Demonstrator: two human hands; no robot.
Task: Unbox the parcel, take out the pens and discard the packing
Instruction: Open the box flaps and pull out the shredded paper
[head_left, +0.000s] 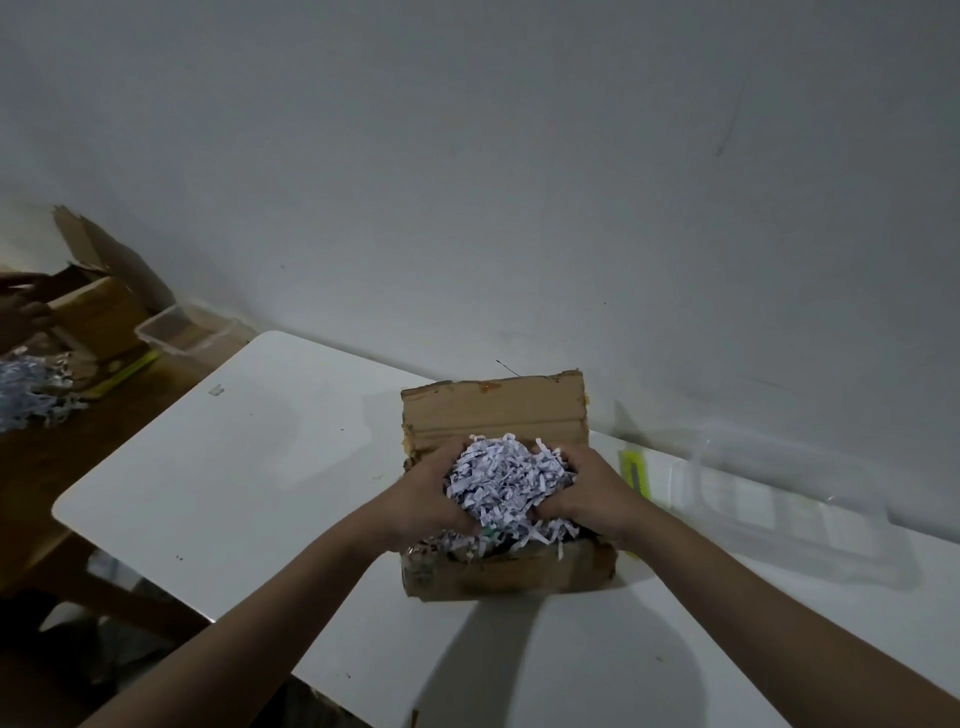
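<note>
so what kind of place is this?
Probably an unpacking or sorting workstation, not a home. Both hands, left hand and right hand, scoop shredded paper from a cardboard box on a white table. At a neighbouring wooden table, another opened box.

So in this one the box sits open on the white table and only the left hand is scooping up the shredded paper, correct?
Not quite. In the head view both hands take the shredded paper: the left hand and the right hand each curl round the pile from their own side. The rest holds: the box sits open on the white table.
</note>
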